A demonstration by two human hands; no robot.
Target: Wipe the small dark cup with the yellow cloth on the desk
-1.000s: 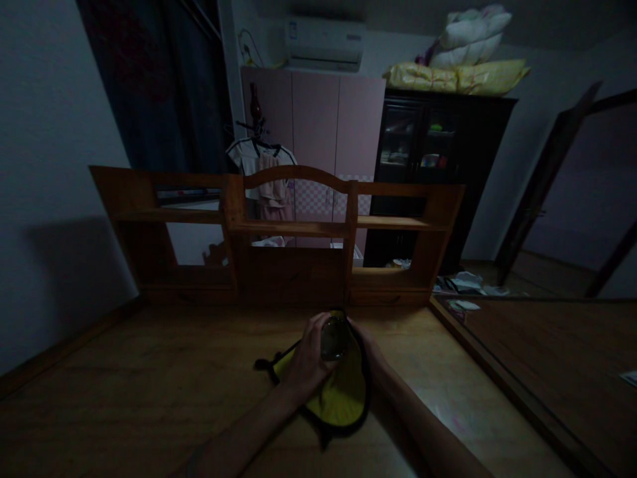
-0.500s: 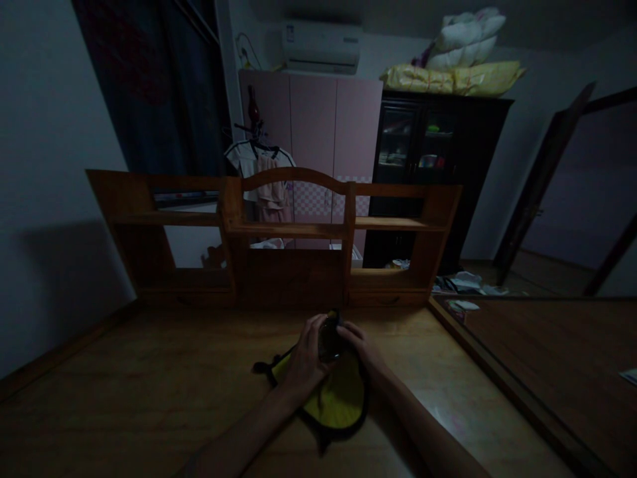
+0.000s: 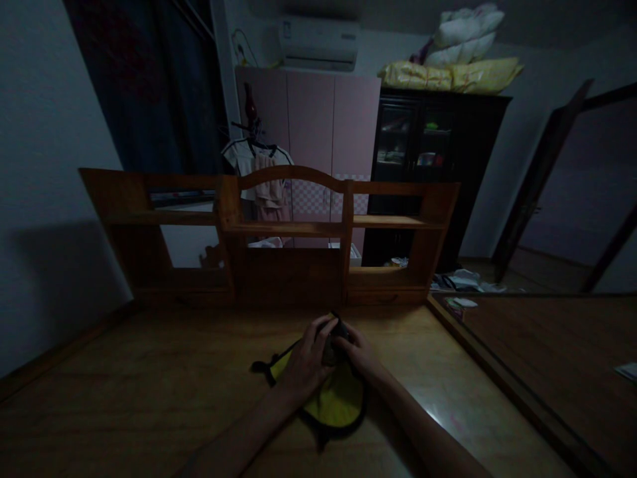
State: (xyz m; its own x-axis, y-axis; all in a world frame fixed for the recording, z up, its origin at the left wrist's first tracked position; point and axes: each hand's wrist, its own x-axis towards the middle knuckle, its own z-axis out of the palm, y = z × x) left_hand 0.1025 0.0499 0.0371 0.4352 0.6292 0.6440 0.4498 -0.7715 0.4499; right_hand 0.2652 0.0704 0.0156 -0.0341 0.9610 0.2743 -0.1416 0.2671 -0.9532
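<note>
A yellow cloth piece with black edging and short black tabs (image 3: 341,398) lies on the wooden tabletop under both hands. Over its far part, a small dark, glossy, rounded object (image 3: 329,352) sits between my hands; its kind is hard to make out in the dim light. My left hand (image 3: 311,355) curls around its left side, fingers reaching over the top. From the right, my right hand (image 3: 359,350) closes on the same object and a dark part at its upper end. Fingers cover much of it.
A wooden shelf unit (image 3: 288,229) stands along the tabletop's (image 3: 164,392) far edge. On the right runs a raised wooden edge (image 3: 478,358). Beyond are a pink wardrobe (image 3: 311,126), a dark cabinet (image 3: 460,159) and hanging clothes (image 3: 269,176).
My left fingers have shifted up and over the glossy object, hiding more of it. My right hand has moved slightly, still at its right side. The yellow cloth lies almost unchanged.
</note>
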